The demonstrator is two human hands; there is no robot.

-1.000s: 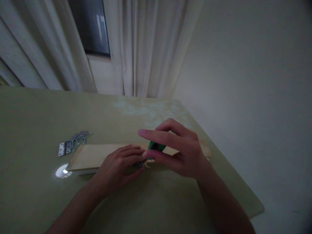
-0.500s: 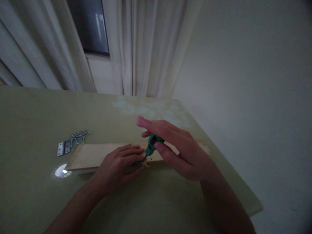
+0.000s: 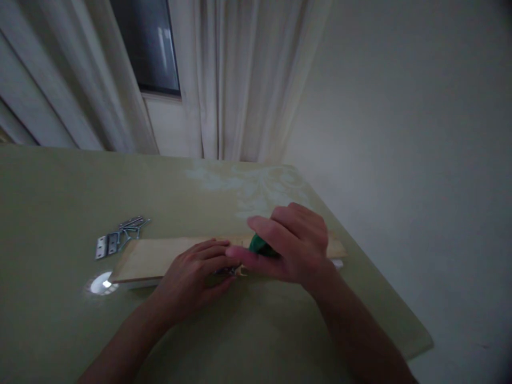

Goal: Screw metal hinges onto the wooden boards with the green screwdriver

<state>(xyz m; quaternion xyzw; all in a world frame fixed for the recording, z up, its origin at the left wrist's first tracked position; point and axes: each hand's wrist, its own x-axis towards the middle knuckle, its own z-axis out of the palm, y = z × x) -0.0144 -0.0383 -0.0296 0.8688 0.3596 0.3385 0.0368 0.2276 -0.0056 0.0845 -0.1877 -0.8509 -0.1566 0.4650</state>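
Observation:
A pale wooden board (image 3: 154, 256) lies across the table in front of me. My left hand (image 3: 196, 272) rests over its near edge, fingers on top and thumb lower at the front. Between that thumb and forefinger a small metal hinge (image 3: 226, 271) shows at the board's edge, partly covered. Curled around the green handle of a screwdriver (image 3: 262, 246) is my right hand (image 3: 296, 245), just right of the left fingertips. The screwdriver's shaft and tip are hidden behind the right fingers. Rough, splintered wood (image 3: 242, 271) shows beside the hinge.
Left of the board lie metal hinges (image 3: 106, 246) and several loose screws (image 3: 130, 230). A bright round reflection sits near the board's left end. The green-covered table (image 3: 60, 197) ends at a right edge by the wall (image 3: 400, 133). Curtains (image 3: 228, 80) hang behind.
My right hand has turned and closed around the screwdriver's handle; earlier its fingers were stretched out and the shaft was visible. The left hand stays at the hinge.

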